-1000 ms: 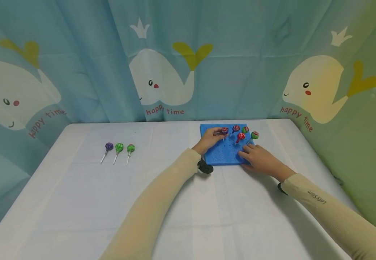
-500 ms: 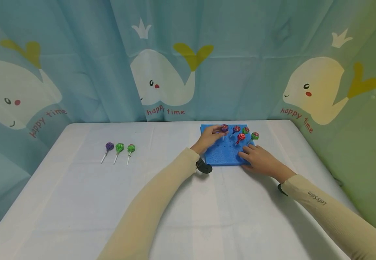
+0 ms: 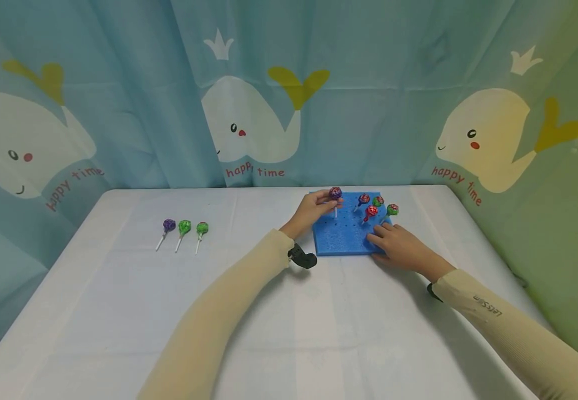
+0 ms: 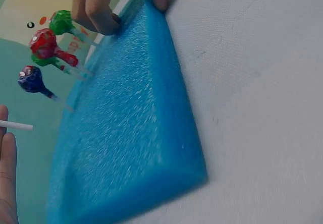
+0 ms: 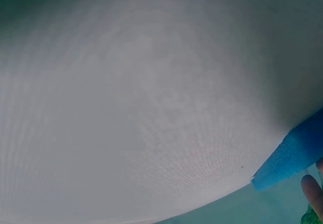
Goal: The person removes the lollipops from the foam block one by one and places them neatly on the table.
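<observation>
- Beyond the left hand [image 3: 311, 211] and right hand [image 3: 404, 246], the curtain [image 3: 369, 44] repeats "happy time" in red.
- Behind the right hand, the beige sleeve [image 3: 509, 322] reads "LetsSlim".
- Just right of the left hand, the blue foam board [image 3: 344, 241] bears four tilted lollipops [image 3: 371, 211].
- Right hand: fingers bent, gripping the board's edge.
- Left hand: pinching a purple lollipop [image 3: 335, 193], ball up, stick off the board.
- Well left of it, one purple and two green lollipops [image 3: 184, 226] lie flat.

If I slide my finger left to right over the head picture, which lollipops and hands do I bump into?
Purple lollipop, bigger green lollipop, smaller green lollipop, left hand, its held lollipop, right hand. I skipped the bunched lollipops in the blue block: they crowd around the right hand's place.
</observation>
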A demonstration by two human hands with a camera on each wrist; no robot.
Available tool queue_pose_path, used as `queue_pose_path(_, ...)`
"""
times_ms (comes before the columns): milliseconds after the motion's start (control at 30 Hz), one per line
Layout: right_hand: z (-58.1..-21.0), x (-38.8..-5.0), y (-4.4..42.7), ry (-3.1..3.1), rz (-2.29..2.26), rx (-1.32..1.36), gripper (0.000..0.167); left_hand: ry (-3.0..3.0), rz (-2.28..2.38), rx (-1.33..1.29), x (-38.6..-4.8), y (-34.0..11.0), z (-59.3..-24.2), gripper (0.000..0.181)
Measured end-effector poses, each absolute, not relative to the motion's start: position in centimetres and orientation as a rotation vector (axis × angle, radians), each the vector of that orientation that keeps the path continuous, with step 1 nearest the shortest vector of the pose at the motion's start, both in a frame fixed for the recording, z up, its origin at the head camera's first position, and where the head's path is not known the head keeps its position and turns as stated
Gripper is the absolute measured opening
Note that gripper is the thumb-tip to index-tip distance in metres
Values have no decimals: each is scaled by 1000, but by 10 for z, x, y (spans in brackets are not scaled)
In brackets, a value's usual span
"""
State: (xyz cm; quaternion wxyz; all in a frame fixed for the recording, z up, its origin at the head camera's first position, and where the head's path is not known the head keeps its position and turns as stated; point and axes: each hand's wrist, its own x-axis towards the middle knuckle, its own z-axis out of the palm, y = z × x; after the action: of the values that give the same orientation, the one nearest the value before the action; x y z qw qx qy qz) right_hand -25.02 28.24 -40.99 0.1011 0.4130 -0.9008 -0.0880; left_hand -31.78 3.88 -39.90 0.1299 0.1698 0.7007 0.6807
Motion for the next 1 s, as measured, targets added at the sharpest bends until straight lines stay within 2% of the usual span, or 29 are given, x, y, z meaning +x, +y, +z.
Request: queue_pose_path(1000, -410, -249, 283, -2667, -242, 1216, 37, 2024, 2046, 357, -295, -51, -385, 39)
